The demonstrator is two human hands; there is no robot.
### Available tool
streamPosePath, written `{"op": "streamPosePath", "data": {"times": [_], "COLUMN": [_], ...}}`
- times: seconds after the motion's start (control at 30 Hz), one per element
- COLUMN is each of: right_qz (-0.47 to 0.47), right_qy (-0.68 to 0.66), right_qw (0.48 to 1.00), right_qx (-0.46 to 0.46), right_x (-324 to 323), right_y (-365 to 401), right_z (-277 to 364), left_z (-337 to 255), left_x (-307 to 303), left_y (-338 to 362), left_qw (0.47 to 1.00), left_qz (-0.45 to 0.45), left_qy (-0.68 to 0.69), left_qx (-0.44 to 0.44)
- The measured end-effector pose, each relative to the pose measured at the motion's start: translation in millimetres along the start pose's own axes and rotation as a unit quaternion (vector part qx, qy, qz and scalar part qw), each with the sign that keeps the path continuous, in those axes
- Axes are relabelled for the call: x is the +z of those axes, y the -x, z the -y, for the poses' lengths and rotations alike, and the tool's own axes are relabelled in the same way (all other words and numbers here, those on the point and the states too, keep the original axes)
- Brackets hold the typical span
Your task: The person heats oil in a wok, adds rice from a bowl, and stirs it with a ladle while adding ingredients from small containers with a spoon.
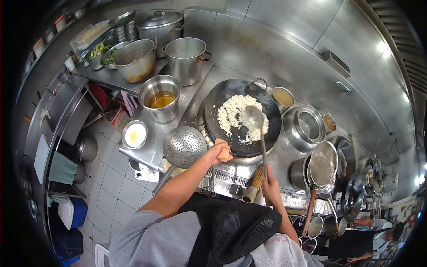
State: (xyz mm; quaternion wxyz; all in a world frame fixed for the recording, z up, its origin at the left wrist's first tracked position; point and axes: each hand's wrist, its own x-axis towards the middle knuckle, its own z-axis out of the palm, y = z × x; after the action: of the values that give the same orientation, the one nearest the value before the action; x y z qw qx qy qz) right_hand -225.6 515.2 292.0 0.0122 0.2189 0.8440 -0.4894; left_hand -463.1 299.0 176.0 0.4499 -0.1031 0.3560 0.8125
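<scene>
My left hand is closed around a folded tan cloth at the near rim of a black wok. White crumbly food lies spread across the wok's middle. Closed on the long handle of a metal ladle, my right hand is below the wok, and the ladle's bowl rests over the food's right part. Just left of my left hand sits a perforated strainer.
Left of the wok stand a steel pot of yellow liquid, a small bowl and tall pots. To the right are nested bowls and handled strainers. Another person stands at the lower right.
</scene>
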Motion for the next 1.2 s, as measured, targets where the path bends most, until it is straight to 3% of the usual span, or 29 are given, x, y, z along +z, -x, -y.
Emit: {"op": "streamPosePath", "data": {"times": [0.1,0.17,0.23,0.27,0.3,0.37,0.5,0.57,0.6,0.63,0.7,0.73,0.77,0.83,0.87,0.9,0.97,1.1,1.17,1.2], "right_qz": [-0.071,-0.101,-0.187,-0.124,-0.038,0.064,0.072,-0.081,-0.103,-0.103,-0.057,-0.018,-0.02,0.11,0.045,0.039,-0.009,0.005,0.087,0.106], "right_qy": [-0.064,-0.054,-0.036,-0.045,-0.154,-0.201,-0.129,-0.053,-0.052,-0.052,-0.189,-0.18,-0.183,-0.116,0.002,0.0,0.162,0.077,0.051,0.031], "right_qw": [0.995,0.993,0.964,0.991,0.987,0.975,0.989,0.988,0.991,0.991,0.98,0.984,0.983,0.987,0.978,0.978,0.964,0.988,0.995,0.994], "right_qx": [0.015,-0.002,-0.187,-0.025,0.014,0.07,0.03,-0.121,-0.062,-0.064,0.019,0.003,0.001,-0.026,-0.204,-0.204,-0.213,-0.132,-0.008,-0.011], "right_x": [-11.7,0.8,27.8,37.3,44.5,22.9,-1.8,4.3,6.3,14.8,36.2,47.6,43.2,25.8,21.5,18.1,1.7,-16.1,-38.9,-48.9], "right_y": [-11.6,-26.6,-44.5,-19.5,-7.6,-3.3,-23.6,-54.9,-66.0,-73.4,-94.5,-95.1,-82.2,-50.2,-43.4,-31.0,15.9,86.0,119.0,130.0], "right_z": [13.7,-15.9,-54.7,-18.6,-10.3,-2.5,5.7,2.7,10.9,12.2,-0.7,-10.5,-3.4,5.4,-7.3,-21.5,-8.3,9.9,36.2,31.2], "left_z": [-3.2,-3.9,-1.3,-1.3,-0.1,-2.2,-3.6,-3.1,-3.1,-2.6,-0.1,-1.0,-4.4,-5.4,-4.8,-5.5,-5.9,-0.2,4.9,14.4], "left_x": [5.5,9.9,2.9,0.9,0.2,2.5,5.2,5.0,5.1,4.5,0.0,-0.3,-0.5,1.1,2.5,3.9,5.8,-1.7,-9.0,8.4], "left_y": [7.9,13.0,5.3,2.8,3.6,4.0,7.4,5.3,4.9,4.9,1.4,1.8,1.8,2.2,3.4,3.8,6.7,2.6,-2.5,27.9], "left_qw": [1.0,1.0,1.0,1.0,1.0,1.0,1.0,1.0,1.0,1.0,1.0,1.0,1.0,0.999,1.0,0.999,0.999,0.999,1.0,1.0], "left_qz": [0.004,-0.005,0.015,0.016,0.016,0.018,0.002,-0.001,-0.003,-0.006,0.008,0.007,0.006,0.003,0.0,0.002,-0.006,0.021,0.007,-0.019], "left_qy": [-0.008,-0.013,0.011,0.004,0.004,0.003,-0.004,-0.006,-0.01,-0.014,-0.007,-0.015,-0.026,-0.03,-0.027,-0.032,-0.029,-0.023,-0.01,0.009], "left_qx": [0.008,0.017,0.013,0.004,0.006,0.005,-0.003,0.005,0.001,-0.004,-0.007,-0.011,-0.014,-0.012,-0.01,-0.011,-0.014,0.017,-0.028,0.013]}}
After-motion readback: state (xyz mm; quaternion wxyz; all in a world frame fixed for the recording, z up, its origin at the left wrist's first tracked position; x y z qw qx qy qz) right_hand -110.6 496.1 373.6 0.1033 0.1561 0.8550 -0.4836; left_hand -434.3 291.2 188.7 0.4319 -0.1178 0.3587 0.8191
